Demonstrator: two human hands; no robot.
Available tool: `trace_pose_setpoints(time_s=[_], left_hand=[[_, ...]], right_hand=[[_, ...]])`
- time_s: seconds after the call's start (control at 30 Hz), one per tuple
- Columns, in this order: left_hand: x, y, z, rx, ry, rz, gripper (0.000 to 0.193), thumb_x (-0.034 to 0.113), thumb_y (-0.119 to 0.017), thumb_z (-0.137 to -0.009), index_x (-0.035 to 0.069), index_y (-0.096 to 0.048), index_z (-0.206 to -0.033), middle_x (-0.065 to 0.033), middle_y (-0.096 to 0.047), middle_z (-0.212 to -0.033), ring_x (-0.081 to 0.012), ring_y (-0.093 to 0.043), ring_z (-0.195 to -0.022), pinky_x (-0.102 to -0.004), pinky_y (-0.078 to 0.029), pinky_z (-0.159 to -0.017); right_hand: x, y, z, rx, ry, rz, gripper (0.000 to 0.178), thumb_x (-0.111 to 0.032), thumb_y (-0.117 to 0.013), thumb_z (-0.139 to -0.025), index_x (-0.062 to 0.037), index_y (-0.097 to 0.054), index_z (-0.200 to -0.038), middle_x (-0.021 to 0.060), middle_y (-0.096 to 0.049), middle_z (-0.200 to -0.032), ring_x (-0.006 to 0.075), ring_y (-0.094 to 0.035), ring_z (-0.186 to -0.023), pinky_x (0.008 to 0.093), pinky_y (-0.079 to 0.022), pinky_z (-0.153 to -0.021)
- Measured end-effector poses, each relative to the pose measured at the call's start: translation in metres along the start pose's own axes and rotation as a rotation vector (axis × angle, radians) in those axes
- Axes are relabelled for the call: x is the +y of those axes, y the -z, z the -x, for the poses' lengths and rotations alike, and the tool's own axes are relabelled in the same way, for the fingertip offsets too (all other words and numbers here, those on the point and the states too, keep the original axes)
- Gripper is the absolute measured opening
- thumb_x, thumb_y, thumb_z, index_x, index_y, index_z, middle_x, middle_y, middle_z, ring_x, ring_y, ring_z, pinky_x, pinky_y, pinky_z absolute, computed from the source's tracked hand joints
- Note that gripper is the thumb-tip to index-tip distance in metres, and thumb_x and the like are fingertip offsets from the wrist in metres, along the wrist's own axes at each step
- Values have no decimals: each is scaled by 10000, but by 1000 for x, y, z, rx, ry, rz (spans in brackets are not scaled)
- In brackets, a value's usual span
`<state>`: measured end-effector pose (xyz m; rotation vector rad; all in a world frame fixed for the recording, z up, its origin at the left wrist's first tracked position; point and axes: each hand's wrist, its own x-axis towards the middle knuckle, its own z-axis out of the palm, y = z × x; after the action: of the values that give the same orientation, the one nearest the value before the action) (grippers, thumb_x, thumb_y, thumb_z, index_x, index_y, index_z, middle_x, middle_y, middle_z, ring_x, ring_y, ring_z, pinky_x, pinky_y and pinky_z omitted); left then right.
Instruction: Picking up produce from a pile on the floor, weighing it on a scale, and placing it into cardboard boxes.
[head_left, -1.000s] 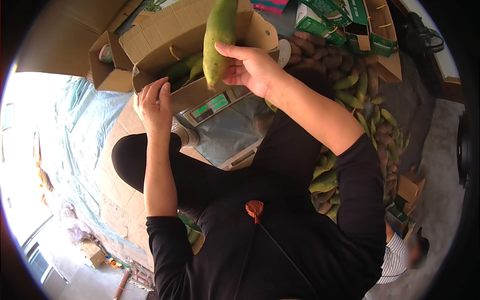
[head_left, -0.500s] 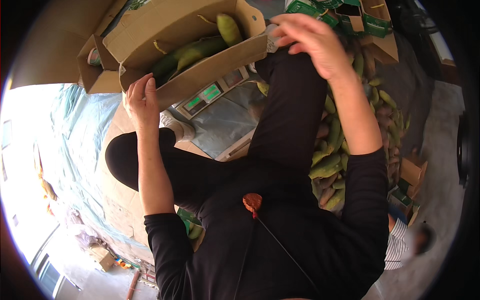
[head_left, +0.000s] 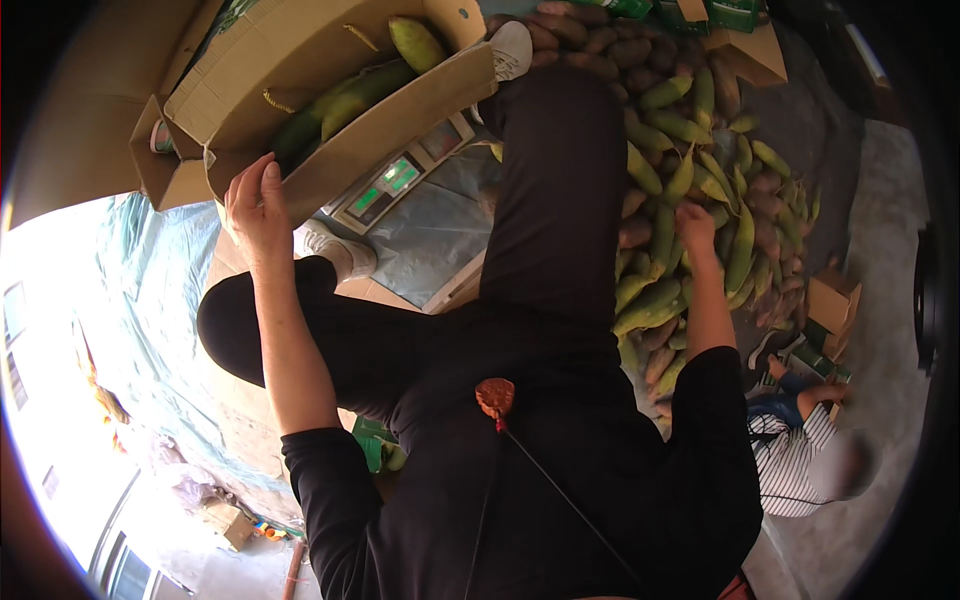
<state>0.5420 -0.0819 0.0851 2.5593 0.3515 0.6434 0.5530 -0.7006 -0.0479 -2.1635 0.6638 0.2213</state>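
Observation:
My left hand (head_left: 258,212) is at the near left corner of an open cardboard box (head_left: 390,118), fingers together and gripping its wall. Inside the box lie a few long green radishes (head_left: 372,92), one with its pale end raised (head_left: 416,44). To the right, my right hand (head_left: 697,230) reaches down into a heap of green radishes (head_left: 741,248). Its fingers are curled closed among them, and whatever is between them is hidden. The box sits over a scale with a lit green display (head_left: 384,185).
Brownish-red roots (head_left: 625,52) lie at the heap's far side. Green printed cartons (head_left: 735,14) stand beyond. My bent legs (head_left: 550,200) frame the scale. Bluish plastic sheeting (head_left: 150,290) covers something at left. Another person in a striped top (head_left: 790,465) is at the lower right.
My right hand has swung from near the box's right end down to the radish heap. My left hand stays at the box corner. The view has shifted slightly, showing more of the heap.

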Motion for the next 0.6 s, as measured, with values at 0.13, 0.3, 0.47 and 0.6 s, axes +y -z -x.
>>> trace_pose_setpoints(time_s=[0.13,0.3,0.47,0.6], left_hand=[[3,-6,0,7,5,14,209,244,-576,-882,80,-679,-961,-74,-648,-921,-212,-595,-884,-322,-452,-796],[6,-11,-1,14,5,31,189,244,-591,-865,96,-684,-934,-66,-652,-901,-235,-584,-874,-345,-444,-791],[-5,-7,-1,-8,-13,10,165,190,-585,-867,86,-681,-953,-78,-650,-939,-225,-596,-899,-330,-444,-820],[-9,-1,-1,-29,-3,12,190,185,-556,-891,65,-676,-976,-84,-648,-946,-216,-597,-903,-327,-460,-806]], right_hand=[[83,13,9,-14,-84,456,125,-115,-571,-808,-19,-641,-846,49,-606,-672,146,-586,-568,281,-446,-492],[141,35,17,-340,-141,954,89,-134,-583,-760,-52,-616,-746,63,-596,-685,199,-617,-614,325,-492,-526],[141,31,38,-413,337,1384,56,-126,-593,-743,-85,-621,-716,57,-609,-703,205,-613,-606,335,-494,-531],[170,19,34,-463,189,1207,77,-137,-581,-766,-88,-613,-717,50,-612,-684,194,-612,-599,333,-486,-516]])
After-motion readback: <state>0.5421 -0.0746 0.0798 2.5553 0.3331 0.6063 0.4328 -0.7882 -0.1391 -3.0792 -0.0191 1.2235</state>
